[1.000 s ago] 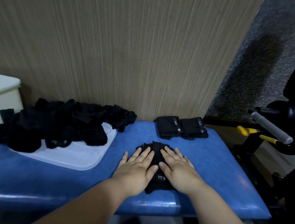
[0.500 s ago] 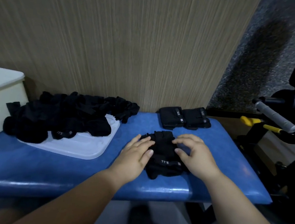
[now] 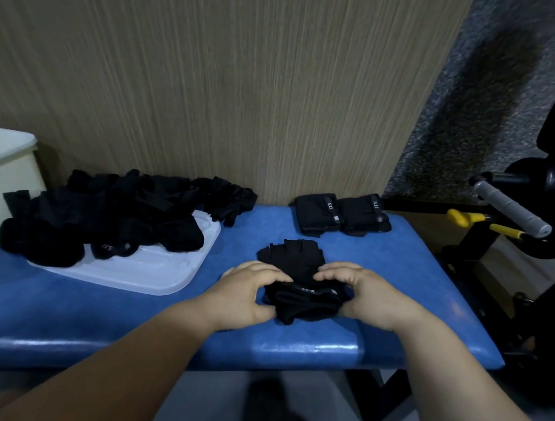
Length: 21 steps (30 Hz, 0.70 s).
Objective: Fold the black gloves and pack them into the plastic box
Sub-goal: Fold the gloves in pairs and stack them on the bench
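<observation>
We're gripping the glove (image 3: 300, 288) cuff with left hand (image 3: 250, 291) and right hand (image 3: 359, 293), both clamped; best folding evenly, edges aligned, pressing flat.

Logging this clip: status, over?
Left hand and right hand pinch glove at cuff end. Glove on bench, fold not done. Pile and folded pair lie apart from it.

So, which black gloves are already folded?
The two folded gloves by the wall, far right: compact, side by side. The heap on the white lid is loose; another glove is mid-fold.
</observation>
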Motion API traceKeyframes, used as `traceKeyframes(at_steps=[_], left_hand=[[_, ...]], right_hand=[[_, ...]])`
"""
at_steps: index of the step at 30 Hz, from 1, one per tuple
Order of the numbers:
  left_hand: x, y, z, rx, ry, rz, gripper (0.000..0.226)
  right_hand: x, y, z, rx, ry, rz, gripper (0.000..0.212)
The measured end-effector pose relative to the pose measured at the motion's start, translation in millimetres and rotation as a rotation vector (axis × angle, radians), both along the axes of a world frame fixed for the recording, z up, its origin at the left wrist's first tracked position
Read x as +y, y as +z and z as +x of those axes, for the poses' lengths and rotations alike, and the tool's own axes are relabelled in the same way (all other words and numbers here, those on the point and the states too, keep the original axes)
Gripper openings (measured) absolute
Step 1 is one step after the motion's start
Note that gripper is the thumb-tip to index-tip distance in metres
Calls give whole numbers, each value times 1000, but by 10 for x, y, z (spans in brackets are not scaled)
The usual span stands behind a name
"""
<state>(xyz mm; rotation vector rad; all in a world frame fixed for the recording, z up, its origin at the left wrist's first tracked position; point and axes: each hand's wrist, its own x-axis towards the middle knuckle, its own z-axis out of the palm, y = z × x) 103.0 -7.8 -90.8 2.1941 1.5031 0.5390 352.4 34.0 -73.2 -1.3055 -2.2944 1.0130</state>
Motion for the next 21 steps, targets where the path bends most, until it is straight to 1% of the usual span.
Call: traceKeyframes(at_steps=[3, 6, 9, 12, 14, 17, 19, 21], left_hand=[[12, -9, 36, 22, 31, 36, 45], [12, -22, 90, -36, 76, 86, 30], [34, -46, 104, -100, 126, 35, 28], [42, -43, 104, -238, 158, -42, 26], [35, -14, 126, -366, 186, -78, 17], [7, 12, 140, -561, 215, -164, 26], [1, 4, 140, -593, 208, -188, 38], [-12, 4, 160, -588, 220, -195, 42]], right_hand=[[-12, 28, 6, -30, 6, -14, 66], [-21, 45, 5, -47, -3, -12, 68], [-29, 61, -14, -10, -27, 0, 69], [-38, 46, -66, 78, -94, 63, 63], [-46, 35, -100, 111, -119, 144, 52], [-41, 29, -127, 200, -152, 185, 29], [-46, 36, -139, 247, -194, 154, 23], [-69, 56, -166, 274, -223, 126, 20]])
